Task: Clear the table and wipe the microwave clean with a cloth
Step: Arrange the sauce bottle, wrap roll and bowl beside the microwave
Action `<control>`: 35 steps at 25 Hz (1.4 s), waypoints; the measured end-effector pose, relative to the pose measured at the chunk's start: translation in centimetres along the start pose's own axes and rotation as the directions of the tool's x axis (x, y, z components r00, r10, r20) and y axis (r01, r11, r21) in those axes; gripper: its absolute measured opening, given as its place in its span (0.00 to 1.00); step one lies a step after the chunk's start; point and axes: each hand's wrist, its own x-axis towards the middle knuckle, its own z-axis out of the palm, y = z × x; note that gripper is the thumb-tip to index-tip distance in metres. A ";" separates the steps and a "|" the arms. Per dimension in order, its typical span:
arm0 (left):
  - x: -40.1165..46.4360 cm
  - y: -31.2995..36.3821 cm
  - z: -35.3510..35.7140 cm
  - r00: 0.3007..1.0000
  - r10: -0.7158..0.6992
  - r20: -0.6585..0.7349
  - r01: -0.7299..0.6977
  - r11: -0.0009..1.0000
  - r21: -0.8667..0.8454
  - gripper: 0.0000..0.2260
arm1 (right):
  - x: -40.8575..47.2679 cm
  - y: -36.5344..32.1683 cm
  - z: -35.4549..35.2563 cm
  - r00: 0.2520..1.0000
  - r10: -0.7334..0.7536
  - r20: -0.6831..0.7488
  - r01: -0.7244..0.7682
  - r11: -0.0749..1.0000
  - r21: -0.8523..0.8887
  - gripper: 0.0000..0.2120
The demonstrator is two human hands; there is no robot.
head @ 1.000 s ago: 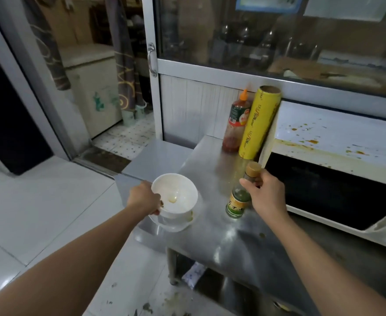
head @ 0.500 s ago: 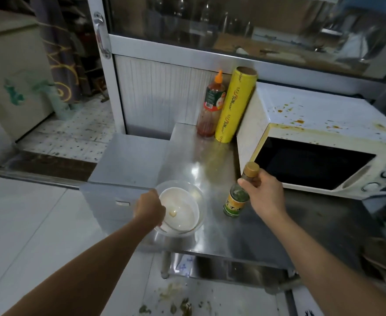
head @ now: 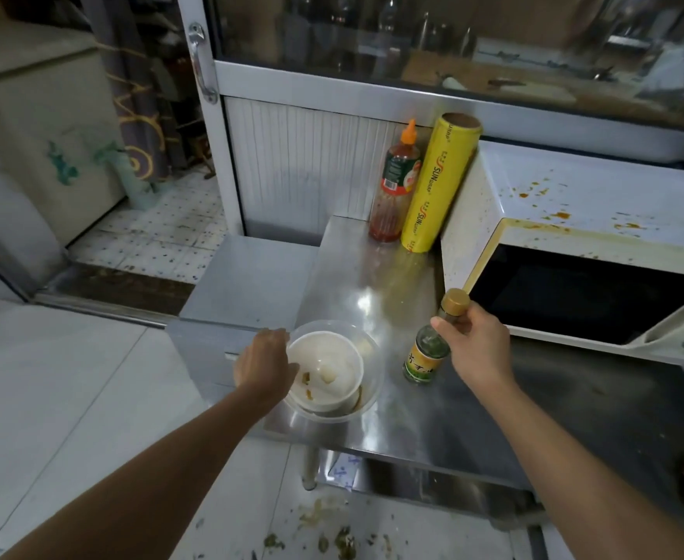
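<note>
A white bowl (head: pixel 334 381) with food scraps sits inside a clear plastic bowl (head: pixel 368 402) at the front left corner of the steel table (head: pixel 445 430). My left hand (head: pixel 265 363) grips their left rim. My right hand (head: pixel 475 347) holds a small green-labelled bottle (head: pixel 425 357) with a gold cap by its neck, tilted, its base at the table top. A white microwave (head: pixel 598 220), spattered with orange stains, stands on the table to the right, door shut. No cloth is in view.
A red sauce bottle (head: pixel 394 183) and a yellow cling-film roll (head: pixel 437 183) stand at the table's back, against the microwave's left side. A lower steel cabinet (head: pixel 247 276) adjoins the table's left. Food scraps litter the floor below. A glass partition runs behind.
The view has turned right and down, bringing the microwave into fuller view. Both hands keep their holds; the bowls have come down to the table's front corner and the bottle stays put.
</note>
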 end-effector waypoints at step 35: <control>14.2 -6.1 -10.7 0.984 -0.101 0.150 0.140 0.950 -0.280 0.10 | 8.1 -9.6 8.7 0.988 -0.090 -0.122 0.090 0.996 -0.006 0.09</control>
